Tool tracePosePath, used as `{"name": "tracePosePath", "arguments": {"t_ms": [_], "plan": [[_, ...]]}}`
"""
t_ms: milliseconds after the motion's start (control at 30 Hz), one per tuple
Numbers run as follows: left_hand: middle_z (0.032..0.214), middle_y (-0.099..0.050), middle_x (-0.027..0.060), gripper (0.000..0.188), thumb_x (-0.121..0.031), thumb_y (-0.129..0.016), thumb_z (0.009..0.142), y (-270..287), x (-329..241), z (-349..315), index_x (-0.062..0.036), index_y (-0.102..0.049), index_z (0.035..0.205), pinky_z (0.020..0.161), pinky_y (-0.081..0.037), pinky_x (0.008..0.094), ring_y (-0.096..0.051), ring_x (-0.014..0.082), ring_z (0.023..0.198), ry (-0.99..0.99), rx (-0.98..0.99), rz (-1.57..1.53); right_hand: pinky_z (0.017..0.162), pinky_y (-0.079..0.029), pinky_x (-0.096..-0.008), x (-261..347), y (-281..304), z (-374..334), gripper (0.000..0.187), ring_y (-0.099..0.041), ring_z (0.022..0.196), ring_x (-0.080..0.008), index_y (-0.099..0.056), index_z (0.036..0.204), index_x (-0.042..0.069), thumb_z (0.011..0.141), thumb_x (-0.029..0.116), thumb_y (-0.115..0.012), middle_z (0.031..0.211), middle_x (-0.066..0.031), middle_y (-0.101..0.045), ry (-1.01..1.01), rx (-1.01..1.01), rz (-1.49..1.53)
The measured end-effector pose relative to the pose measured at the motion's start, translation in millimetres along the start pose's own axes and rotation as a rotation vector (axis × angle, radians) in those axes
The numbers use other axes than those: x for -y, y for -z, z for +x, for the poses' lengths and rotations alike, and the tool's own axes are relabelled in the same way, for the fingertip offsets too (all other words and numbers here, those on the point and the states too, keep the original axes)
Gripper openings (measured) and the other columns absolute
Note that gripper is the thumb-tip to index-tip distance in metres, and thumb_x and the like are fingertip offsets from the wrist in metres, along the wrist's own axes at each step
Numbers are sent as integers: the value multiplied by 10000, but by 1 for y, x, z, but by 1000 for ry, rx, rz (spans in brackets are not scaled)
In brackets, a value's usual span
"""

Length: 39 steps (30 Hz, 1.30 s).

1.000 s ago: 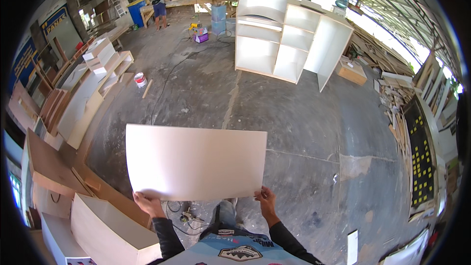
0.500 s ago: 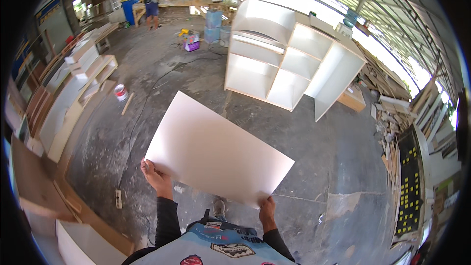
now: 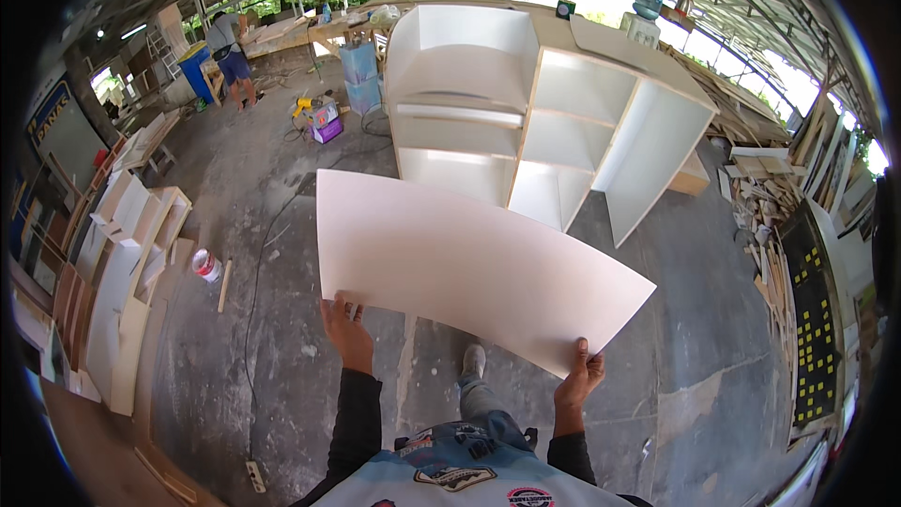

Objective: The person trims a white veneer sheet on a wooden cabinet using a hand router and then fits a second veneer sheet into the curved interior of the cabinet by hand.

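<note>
A flat white panel is held out in front of me, tilted, its right end lower than its left. My left hand grips its near left corner, fingertips showing on the upper face. At the near right corner my right hand clasps the edge, thumb on top and fingers partly hidden beneath. Just beyond the panel stands a large white cabinet with open compartments and bare wood edges. The panel's far edge covers part of the cabinet's lower front from view.
Left on the floor are a paint tin, a wood strip and a cable with a socket block. Scrap wood piles up at the right. Another person stands at the far workbench.
I have moved closer to the cabinet, which appears larger. The panel has shifted right in view and now overlaps the cabinet's lower front. Both hands keep their hold.
</note>
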<state>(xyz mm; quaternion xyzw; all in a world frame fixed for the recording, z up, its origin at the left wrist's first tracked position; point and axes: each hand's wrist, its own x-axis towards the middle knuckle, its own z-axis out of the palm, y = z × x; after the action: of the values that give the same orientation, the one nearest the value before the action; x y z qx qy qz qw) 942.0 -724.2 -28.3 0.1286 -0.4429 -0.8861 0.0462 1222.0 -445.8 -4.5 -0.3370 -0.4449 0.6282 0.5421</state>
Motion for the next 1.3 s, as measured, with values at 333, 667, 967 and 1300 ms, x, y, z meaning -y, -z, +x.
{"name": "tracePosePath", "arguments": {"t_ms": [333, 667, 967, 1300], "plan": [[1425, -525, 140, 866, -245, -705, 950, -238, 49, 193, -29, -217, 1632, 974, -470, 444, -549, 239, 1257, -28, 143, 131, 829, -483, -265, -4, -220, 201, 223, -589, 879, -69, -658, 1073, 29, 1001, 231, -720, 953, 6, -671, 186, 86, -20], [1574, -402, 167, 743, -229, -765, 924, -461, 122, 355, -55, -425, 1562, 1061, -460, 409, -498, 318, 1369, -197, 560, 420, 817, -460, -252, -70, -391, 320, 201, -546, 894, -78, -614, 984, 2, 1044, 191, -653, 932, 0, -611, 343, -70, -62], [1571, -309, 295, 931, -389, -839, 838, -620, 225, 498, 20, -394, 1546, 1186, -369, 486, -373, 432, 1455, -504, 882, 1001, 806, -425, -225, -140, -531, 411, 253, -497, 847, -81, -525, 876, 36, 1043, 172, -659, 881, 3, -566, 384, -153, -19], [1627, -62, 399, 1446, -532, -936, 646, -709, 303, 572, -82, -5, 1656, 1179, -326, 561, -223, 512, 1516, -381, 993, 1234, 767, -379, -248, -228, -607, 537, 268, -387, 838, -110, -425, 885, 38, 1067, 128, -601, 873, 10, -395, 482, -149, -300]]}}
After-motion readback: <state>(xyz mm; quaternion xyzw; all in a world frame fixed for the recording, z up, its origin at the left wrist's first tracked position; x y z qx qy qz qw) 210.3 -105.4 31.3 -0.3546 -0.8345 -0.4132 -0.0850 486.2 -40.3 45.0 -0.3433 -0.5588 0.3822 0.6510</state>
